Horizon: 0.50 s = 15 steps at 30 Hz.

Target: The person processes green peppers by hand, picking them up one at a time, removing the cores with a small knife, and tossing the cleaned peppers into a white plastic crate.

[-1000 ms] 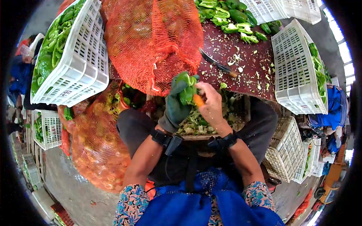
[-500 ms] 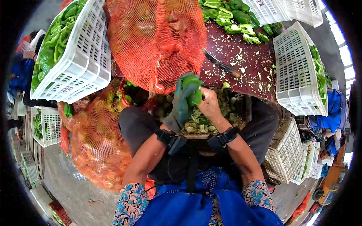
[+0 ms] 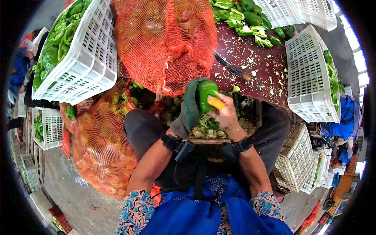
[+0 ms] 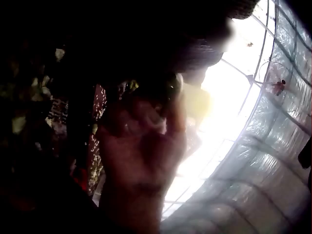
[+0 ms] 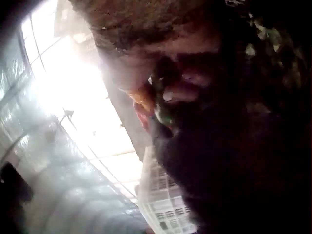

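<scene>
In the head view, my left hand (image 3: 188, 105), in a dark green glove, holds a whole green bell pepper (image 3: 207, 96) above my lap. My bare right hand (image 3: 228, 113) grips the pepper's near right side, its thumb in an orange-yellow cover (image 3: 216, 103) and laid on the skin. The other right fingers curl below, partly hidden by the pepper. In the dark left wrist view, the right hand (image 4: 141, 131) shows with curled fingers. Both hands are in shadow in the right wrist view, around the orange thumb cover (image 5: 142, 97).
A knife (image 3: 231, 65) lies on the seed-strewn dark red table (image 3: 258, 80), with cut peppers (image 3: 250, 23) behind it. A red mesh sack (image 3: 164, 43) bulges at the table's left. White crates (image 3: 92, 51) of peppers flank me; trimmings (image 3: 207, 127) lie in a container under my hands.
The earlier cut-looking pepper gave way to a rounded green one in the gloved hand, now turned upright with its smooth side showing. The right thumb has come onto its side.
</scene>
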### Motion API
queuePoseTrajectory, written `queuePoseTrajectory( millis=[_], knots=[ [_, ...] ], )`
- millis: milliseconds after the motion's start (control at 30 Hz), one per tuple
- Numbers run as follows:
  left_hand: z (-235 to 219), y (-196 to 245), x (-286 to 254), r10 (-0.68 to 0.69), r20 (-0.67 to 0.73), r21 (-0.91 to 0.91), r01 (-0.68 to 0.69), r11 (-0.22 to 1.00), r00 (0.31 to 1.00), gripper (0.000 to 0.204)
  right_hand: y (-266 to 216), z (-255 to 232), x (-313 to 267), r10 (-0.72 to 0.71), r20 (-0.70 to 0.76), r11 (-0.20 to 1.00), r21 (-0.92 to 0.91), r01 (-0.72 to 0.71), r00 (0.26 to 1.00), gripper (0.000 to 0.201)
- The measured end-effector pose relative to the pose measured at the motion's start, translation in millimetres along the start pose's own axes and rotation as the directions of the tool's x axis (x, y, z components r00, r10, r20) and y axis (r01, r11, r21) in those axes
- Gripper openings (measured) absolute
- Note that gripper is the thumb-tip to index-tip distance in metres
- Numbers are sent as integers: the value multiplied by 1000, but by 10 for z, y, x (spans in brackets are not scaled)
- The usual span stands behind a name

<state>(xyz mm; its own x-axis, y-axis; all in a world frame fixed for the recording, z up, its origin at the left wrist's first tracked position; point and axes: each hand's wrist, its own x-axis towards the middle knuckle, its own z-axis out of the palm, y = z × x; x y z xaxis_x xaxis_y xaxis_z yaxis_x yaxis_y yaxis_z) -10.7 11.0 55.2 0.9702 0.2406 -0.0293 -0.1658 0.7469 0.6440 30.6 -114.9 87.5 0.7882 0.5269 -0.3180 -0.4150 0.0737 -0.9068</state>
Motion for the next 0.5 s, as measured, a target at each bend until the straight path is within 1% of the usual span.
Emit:
queuePoseTrajectory(
  millis=[33, 100, 133, 167, 200, 233, 267, 300, 367, 400, 433, 467, 500],
  knots=[
    [7, 5, -3, -20, 8, -53, 20, 998, 1000, 47, -34, -12, -7, 49, -25, 992, 115, -46, 998, 21],
    [61, 32, -4, -57, 33, -162, 62, 985, 998, 47, -119, -120, -30, 132, 70, 922, 358, -148, 989, 25],
    [47, 56, -9, -60, 84, -194, 75, 978, 995, 48, -101, -249, 16, 158, 177, 849, 478, -225, 971, 26],
    [65, 67, -15, -34, 72, -88, 40, 995, 997, 48, -75, -333, 50, 166, 286, 755, 579, -308, 944, 28],
    [88, 84, -29, -7, 61, 19, 6, 1000, 998, 49, -53, -358, 60, 107, 360, 660, 672, -337, 927, 30],
    [93, 97, -40, 21, 52, 128, -27, 991, 998, 50, -150, -283, 26, 178, 302, 634, 693, -344, 936, 29],
    [26, 72, 3, 59, 128, 212, -85, 974, 990, 55, -280, -195, -21, 250, 246, 607, 714, -349, 937, 28],
    [84, 140, -19, 90, 151, 257, -127, 958, 984, 57, -362, -133, -50, 322, 190, 579, 736, -351, 928, 27],
    [261, 325, -72, 144, 205, 343, -208, 916, 968, 61, -324, -136, -69, 291, 283, 513, 760, -399, 914, 25],
    [232, 333, -69, 178, 294, 485, -306, 819, 939, 63, -258, -163, -66, 268, 339, 473, 769, -430, 902, 24],
    [181, 346, -53, 193, 386, 600, -404, 690, 902, 66, -184, -199, -51, 242, 394, 432, 774, -462, 887, 24],
    [149, 345, -42, 191, 476, 683, -498, 535, 858, 70, -88, -277, -18, 219, 453, 447, 741, -501, 864, 26],
    [142, 325, -44, 160, 433, 691, -441, 573, 887, 72, -100, -250, -25, 205, 447, 443, 750, -490, 870, 28]
  ],
)
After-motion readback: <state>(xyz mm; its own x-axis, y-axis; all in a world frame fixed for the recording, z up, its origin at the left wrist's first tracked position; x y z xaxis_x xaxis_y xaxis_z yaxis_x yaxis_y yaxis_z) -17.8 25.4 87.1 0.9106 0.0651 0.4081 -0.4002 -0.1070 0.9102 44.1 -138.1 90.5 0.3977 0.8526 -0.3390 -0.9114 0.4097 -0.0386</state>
